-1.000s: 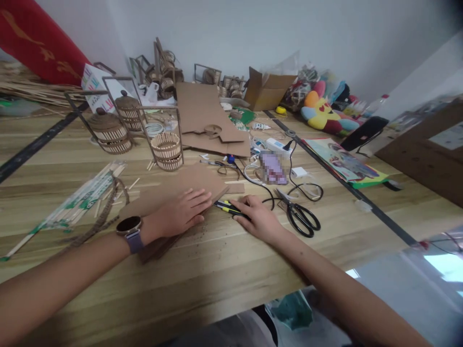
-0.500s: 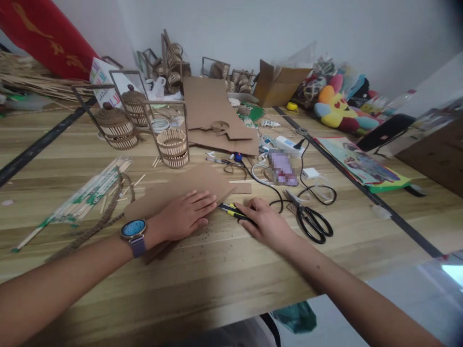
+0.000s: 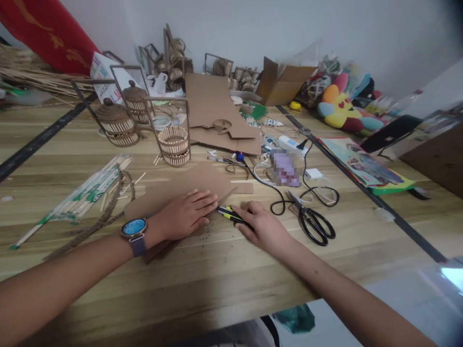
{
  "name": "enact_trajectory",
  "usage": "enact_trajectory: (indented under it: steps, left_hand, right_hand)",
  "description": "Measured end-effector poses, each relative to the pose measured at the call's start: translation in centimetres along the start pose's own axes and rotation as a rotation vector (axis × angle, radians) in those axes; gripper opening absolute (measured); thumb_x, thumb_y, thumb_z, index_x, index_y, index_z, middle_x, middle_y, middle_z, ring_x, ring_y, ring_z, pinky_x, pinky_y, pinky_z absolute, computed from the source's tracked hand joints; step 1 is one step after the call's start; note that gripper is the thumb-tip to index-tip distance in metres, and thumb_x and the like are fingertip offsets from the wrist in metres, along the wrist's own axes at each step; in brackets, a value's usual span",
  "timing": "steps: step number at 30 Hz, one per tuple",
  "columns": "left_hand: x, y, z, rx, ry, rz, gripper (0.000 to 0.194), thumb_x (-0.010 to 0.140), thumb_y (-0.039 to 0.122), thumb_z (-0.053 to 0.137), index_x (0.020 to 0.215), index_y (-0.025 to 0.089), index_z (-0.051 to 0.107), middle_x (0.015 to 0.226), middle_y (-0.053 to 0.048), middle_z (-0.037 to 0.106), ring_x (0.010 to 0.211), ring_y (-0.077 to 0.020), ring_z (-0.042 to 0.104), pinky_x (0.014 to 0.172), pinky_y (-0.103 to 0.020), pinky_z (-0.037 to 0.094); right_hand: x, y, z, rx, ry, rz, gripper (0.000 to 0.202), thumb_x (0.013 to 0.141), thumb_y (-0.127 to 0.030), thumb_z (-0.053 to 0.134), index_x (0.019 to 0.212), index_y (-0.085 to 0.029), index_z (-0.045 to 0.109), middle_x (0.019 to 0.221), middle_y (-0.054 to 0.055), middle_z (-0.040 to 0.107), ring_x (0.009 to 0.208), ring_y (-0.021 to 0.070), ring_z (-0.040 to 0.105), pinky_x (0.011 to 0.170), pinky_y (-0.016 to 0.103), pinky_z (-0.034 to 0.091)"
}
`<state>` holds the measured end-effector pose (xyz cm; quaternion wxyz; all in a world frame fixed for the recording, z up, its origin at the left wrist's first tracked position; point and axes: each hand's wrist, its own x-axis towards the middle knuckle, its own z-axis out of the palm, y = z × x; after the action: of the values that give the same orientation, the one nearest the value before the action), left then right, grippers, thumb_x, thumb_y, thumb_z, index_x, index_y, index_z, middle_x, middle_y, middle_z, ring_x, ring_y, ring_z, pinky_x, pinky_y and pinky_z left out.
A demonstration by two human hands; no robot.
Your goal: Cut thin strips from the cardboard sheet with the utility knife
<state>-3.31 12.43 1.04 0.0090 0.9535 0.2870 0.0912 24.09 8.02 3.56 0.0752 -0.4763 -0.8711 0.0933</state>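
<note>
My left hand lies flat on a brown cardboard piece, fingers stretched toward its right edge. A watch sits on that wrist. In my right hand is a yellow and black utility knife, gripped with the index finger along its top. The knife's tip is at the cardboard's right edge, close to my left fingertips; whether the blade touches the cardboard I cannot tell. A narrow cardboard strip lies just beyond. Dark crumbs dot the wooden table in front of the hands.
Black-handled scissors lie right of my right hand, among cables. Small wooden buckets with frames stand at the back left. Wrapped sticks lie at left. A larger cardboard sheet and an open box are behind.
My right hand and the utility knife have shifted slightly left, toward my left fingertips. The left hand stays pressed on the cardboard. The whole view has moved a little.
</note>
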Motion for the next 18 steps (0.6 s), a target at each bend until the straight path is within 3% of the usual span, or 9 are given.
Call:
enact_trajectory:
  steps: [10,18]
  left_hand:
    - [0.1,0.0,-0.3,0.006,-0.019,0.021,0.052,0.105,0.043,0.024,0.142,0.013,0.046,0.152,-0.007,0.043,0.141,-0.0256,0.034,0.117,-0.045,0.023]
    - [0.2,0.0,-0.2,-0.037,0.010,0.015,0.048,0.104,0.042,0.029,0.141,0.018,0.047,0.151,-0.006,0.045,0.141,-0.0246,0.035,0.117,-0.046,0.025]
  right_hand:
    - [0.1,-1.2,0.2,-0.063,0.005,-0.014,0.043,0.092,-0.026,0.055,0.134,-0.015,0.056,0.106,0.014,0.058,0.096,0.0285,0.057,0.082,0.041,0.051]
    - [-0.3,-1.6,0.3,-0.056,0.006,-0.026,0.044,0.092,-0.026,0.055,0.136,-0.018,0.054,0.105,0.013,0.057,0.094,0.0261,0.057,0.081,0.039,0.052]
